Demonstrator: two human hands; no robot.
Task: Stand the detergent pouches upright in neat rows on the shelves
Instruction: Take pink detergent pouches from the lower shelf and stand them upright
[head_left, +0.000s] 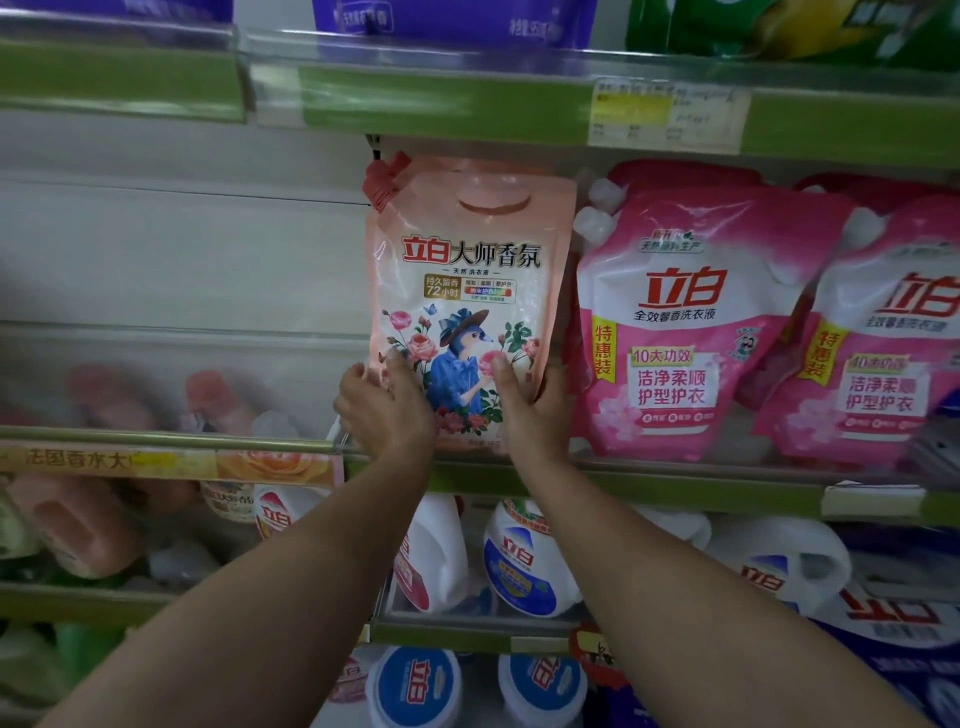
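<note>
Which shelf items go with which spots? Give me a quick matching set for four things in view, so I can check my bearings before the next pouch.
Things:
1. peach pouch
2. pink pouch
3. white jugs
4. purple packs

Places or states:
A. on the top shelf
B. on the shelf below the hands
C. held upright by the left hand and right hand
D. standing just right of the held one

Pairs: 1-C, 2-D, 3-B, 4-A
</note>
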